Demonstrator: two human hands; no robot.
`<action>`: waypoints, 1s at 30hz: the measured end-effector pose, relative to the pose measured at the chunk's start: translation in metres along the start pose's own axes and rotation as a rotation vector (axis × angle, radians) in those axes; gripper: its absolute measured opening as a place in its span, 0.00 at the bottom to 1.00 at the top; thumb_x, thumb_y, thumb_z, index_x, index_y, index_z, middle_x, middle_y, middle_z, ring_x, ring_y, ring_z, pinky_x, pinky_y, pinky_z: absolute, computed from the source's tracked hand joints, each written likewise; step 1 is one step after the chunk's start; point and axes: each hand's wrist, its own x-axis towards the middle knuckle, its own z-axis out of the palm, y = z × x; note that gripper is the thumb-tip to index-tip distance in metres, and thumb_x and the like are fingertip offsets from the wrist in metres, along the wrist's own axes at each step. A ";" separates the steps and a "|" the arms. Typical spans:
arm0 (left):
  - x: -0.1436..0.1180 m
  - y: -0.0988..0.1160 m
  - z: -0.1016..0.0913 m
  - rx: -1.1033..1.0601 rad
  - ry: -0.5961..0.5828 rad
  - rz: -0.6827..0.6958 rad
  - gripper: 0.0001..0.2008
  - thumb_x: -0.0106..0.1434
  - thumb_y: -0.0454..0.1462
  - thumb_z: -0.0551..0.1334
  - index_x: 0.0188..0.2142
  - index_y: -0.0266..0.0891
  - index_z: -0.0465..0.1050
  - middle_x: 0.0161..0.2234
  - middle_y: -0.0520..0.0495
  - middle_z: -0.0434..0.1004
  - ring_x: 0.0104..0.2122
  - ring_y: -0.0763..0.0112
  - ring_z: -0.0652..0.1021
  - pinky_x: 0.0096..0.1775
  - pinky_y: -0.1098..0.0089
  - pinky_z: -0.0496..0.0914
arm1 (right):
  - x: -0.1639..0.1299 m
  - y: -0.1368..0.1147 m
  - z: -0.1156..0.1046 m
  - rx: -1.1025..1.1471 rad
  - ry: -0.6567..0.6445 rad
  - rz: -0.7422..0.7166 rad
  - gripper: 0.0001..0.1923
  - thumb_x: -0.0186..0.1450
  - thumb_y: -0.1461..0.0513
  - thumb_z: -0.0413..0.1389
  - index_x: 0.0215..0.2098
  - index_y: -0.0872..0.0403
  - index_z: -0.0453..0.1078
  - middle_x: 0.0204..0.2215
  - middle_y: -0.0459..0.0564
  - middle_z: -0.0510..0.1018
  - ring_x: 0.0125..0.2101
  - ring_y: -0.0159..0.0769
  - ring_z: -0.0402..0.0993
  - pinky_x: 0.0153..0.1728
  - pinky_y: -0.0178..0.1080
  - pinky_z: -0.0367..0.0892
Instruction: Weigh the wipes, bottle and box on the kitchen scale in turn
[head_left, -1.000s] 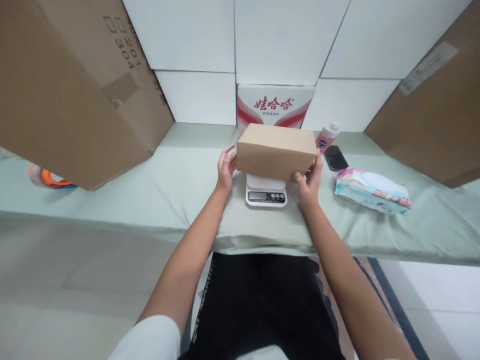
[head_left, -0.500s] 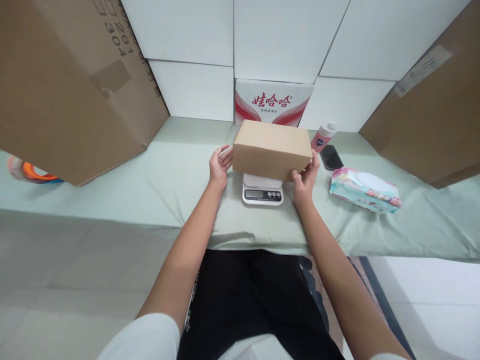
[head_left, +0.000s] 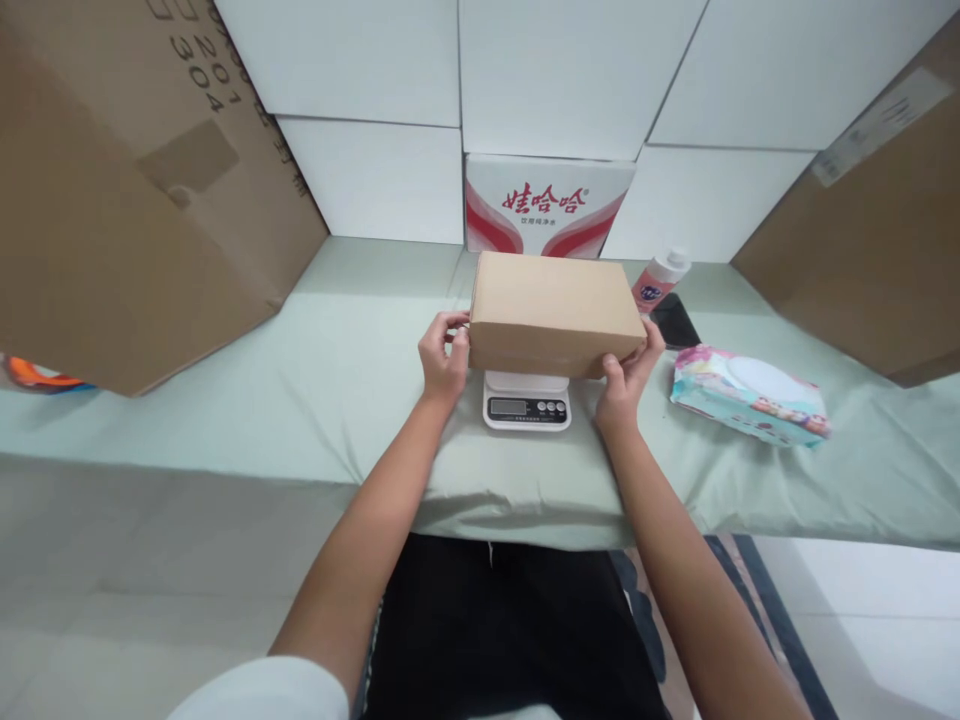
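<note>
A brown cardboard box [head_left: 553, 310] sits on or just over a white kitchen scale [head_left: 526, 408], covering most of its platform. The scale's dark panel with its display and buttons shows in front, below the box. My left hand [head_left: 445, 355] is closed at the left end of the box, thumb and fingers on its edge. At the opposite end, my right hand [head_left: 630, 375] grips the right side, with its thumb on the front face. The fingertips of both hands are partly hidden by the box.
Behind stands a white and red carton [head_left: 547, 205] against white panels. A pink bottle [head_left: 660, 280], a dark phone-like slab [head_left: 676, 322] and a wet-wipes pack [head_left: 750, 392] are at right. Large cardboard sheets flank the green cloth [head_left: 247, 420]; orange tape [head_left: 37, 375] lies far left.
My left hand has closed from an open pose onto the box's left end. My right hand keeps its hold. The whole view has shifted slightly.
</note>
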 end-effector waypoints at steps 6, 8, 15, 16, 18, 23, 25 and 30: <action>0.002 -0.001 0.001 -0.016 0.004 -0.027 0.08 0.68 0.42 0.59 0.37 0.42 0.74 0.38 0.46 0.82 0.36 0.68 0.79 0.36 0.68 0.70 | -0.002 -0.001 -0.001 -0.014 -0.006 0.019 0.37 0.67 0.43 0.57 0.68 0.45 0.55 0.63 0.57 0.66 0.65 0.52 0.68 0.68 0.59 0.62; 0.002 -0.001 0.000 -0.007 0.014 -0.015 0.09 0.68 0.43 0.59 0.36 0.42 0.73 0.35 0.47 0.79 0.35 0.68 0.77 0.36 0.68 0.69 | -0.003 -0.002 -0.001 -0.014 -0.013 0.024 0.36 0.67 0.43 0.57 0.68 0.44 0.55 0.63 0.56 0.67 0.65 0.52 0.68 0.68 0.60 0.63; 0.002 -0.004 -0.002 0.023 0.043 0.074 0.10 0.69 0.42 0.58 0.31 0.43 0.65 0.31 0.50 0.70 0.33 0.69 0.72 0.35 0.68 0.65 | -0.003 -0.002 -0.002 -0.023 -0.022 0.015 0.34 0.68 0.46 0.57 0.68 0.43 0.56 0.64 0.55 0.67 0.63 0.51 0.69 0.68 0.60 0.62; 0.002 -0.005 -0.002 0.018 0.044 0.086 0.10 0.69 0.42 0.58 0.30 0.43 0.65 0.31 0.50 0.69 0.33 0.69 0.72 0.35 0.68 0.65 | -0.003 -0.003 -0.002 -0.023 -0.022 0.016 0.34 0.68 0.46 0.56 0.68 0.43 0.56 0.64 0.55 0.67 0.63 0.51 0.69 0.68 0.60 0.62; 0.002 -0.006 -0.001 0.005 0.047 0.106 0.10 0.69 0.41 0.58 0.30 0.43 0.65 0.31 0.50 0.69 0.33 0.68 0.72 0.35 0.67 0.65 | -0.003 -0.003 -0.002 -0.028 -0.019 0.015 0.34 0.68 0.46 0.56 0.68 0.44 0.56 0.64 0.55 0.67 0.63 0.51 0.69 0.68 0.60 0.63; 0.000 -0.004 -0.002 0.008 0.073 0.099 0.11 0.69 0.42 0.59 0.30 0.43 0.66 0.33 0.48 0.71 0.33 0.68 0.72 0.35 0.67 0.65 | -0.003 -0.003 -0.003 -0.058 0.013 0.025 0.34 0.68 0.45 0.56 0.68 0.45 0.58 0.62 0.56 0.68 0.61 0.51 0.71 0.65 0.58 0.65; 0.000 -0.004 -0.002 0.010 0.089 0.065 0.12 0.69 0.43 0.58 0.29 0.43 0.65 0.29 0.51 0.68 0.30 0.69 0.69 0.33 0.68 0.63 | -0.003 -0.005 -0.004 -0.069 0.035 0.040 0.34 0.68 0.45 0.56 0.68 0.45 0.59 0.60 0.56 0.70 0.59 0.50 0.72 0.63 0.57 0.67; 0.000 -0.006 0.000 -0.017 0.025 -0.034 0.12 0.70 0.44 0.58 0.31 0.43 0.67 0.26 0.53 0.67 0.27 0.71 0.68 0.31 0.68 0.63 | 0.000 -0.011 -0.005 -0.098 0.011 0.088 0.32 0.68 0.46 0.56 0.66 0.49 0.65 0.62 0.58 0.73 0.60 0.51 0.72 0.60 0.54 0.70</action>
